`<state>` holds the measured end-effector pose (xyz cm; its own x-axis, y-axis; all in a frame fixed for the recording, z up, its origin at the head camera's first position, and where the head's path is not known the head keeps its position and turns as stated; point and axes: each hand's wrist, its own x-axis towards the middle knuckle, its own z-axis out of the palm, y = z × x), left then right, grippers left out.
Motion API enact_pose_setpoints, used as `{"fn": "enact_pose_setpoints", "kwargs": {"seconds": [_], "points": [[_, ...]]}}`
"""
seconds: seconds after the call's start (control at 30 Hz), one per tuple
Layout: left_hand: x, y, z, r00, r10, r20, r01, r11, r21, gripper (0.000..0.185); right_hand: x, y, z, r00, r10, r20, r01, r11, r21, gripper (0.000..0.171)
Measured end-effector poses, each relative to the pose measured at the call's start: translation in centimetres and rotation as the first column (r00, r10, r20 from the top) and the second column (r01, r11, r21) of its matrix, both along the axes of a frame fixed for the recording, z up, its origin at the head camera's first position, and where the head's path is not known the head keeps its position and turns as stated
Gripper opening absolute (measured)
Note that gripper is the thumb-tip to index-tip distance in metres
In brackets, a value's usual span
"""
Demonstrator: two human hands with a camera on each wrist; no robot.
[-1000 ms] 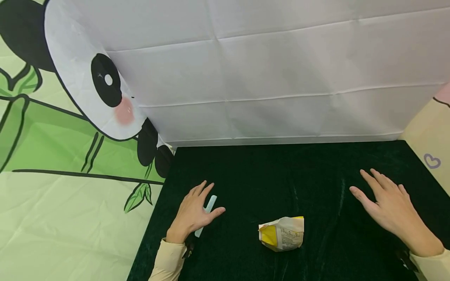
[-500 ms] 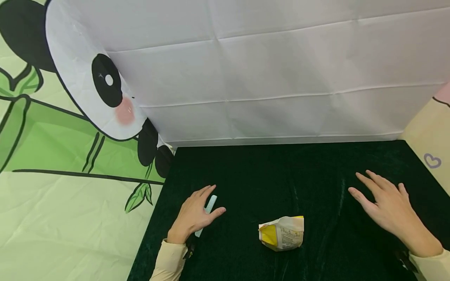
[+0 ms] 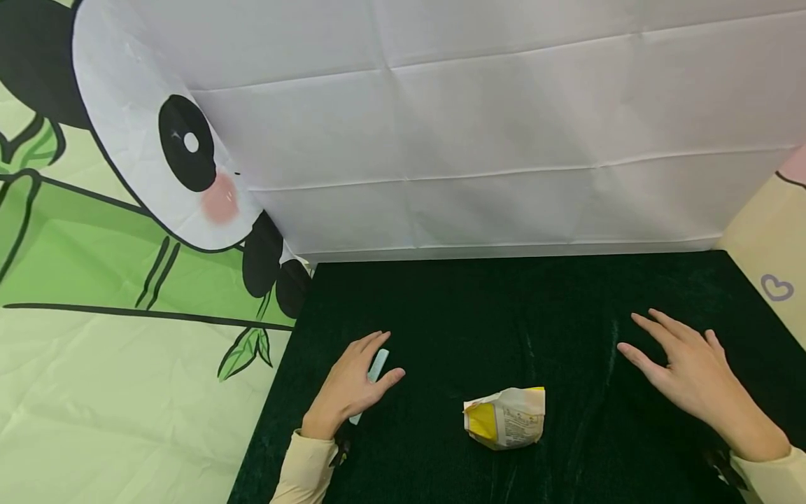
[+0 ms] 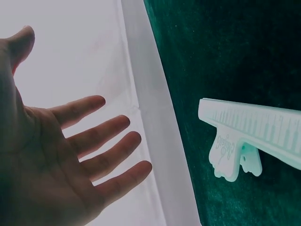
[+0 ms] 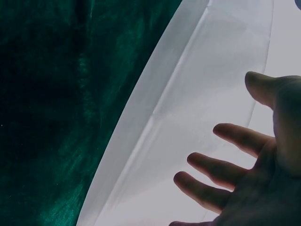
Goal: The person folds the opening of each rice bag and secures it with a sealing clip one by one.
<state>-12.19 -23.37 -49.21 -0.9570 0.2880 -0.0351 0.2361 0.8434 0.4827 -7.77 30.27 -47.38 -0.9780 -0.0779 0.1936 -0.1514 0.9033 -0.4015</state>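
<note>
My left hand (image 3: 355,380) hovers with straight, spread fingers over a pale mint plastic clip (image 3: 378,365) on the dark green velvet cloth (image 3: 478,315). In the left wrist view the left hand (image 4: 70,155) is open and apart from the clip (image 4: 249,136), which lies flat on the cloth. A crumpled yellow and white snack bag (image 3: 505,418) sits at the front middle, between the hands and touched by neither. My right hand (image 3: 683,367) is open over the right side of the cloth, and the right wrist view shows the right hand (image 5: 244,179) spread and holding nothing.
A creased white sheet (image 3: 504,140) stands as a wall behind the cloth. A green panda-print cloth (image 3: 126,336) covers the left side. A cream cloth with a purple heart (image 3: 776,287) lies at the right edge.
My right hand has drifted a little to the left and nearer to me. The left hand, clip and snack bag stay where they were.
</note>
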Motion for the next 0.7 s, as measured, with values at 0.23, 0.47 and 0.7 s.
{"fn": "enact_pose_setpoints", "kwargs": {"seconds": [0.23,0.47,0.7], "points": [[0.05,0.11,-0.03,1.000,-0.006,0.005,0.006,1.000,0.001,0.083,0.09,0.00,-0.06,0.999,0.028,-0.016,-0.028,0.999,-0.033,0.062],[-0.02,0.40,-0.05,1.000,-0.015,-0.014,0.015,1.000,0.005,0.077,0.13,-0.26,0.22,0.998,0.059,-0.004,-0.060,0.995,-0.080,0.061],[0.13,0.77,-0.14,0.999,-0.005,-0.033,0.006,1.000,0.007,0.076,0.36,-0.50,0.39,0.997,0.074,0.032,-0.071,0.993,-0.090,0.061]]}}
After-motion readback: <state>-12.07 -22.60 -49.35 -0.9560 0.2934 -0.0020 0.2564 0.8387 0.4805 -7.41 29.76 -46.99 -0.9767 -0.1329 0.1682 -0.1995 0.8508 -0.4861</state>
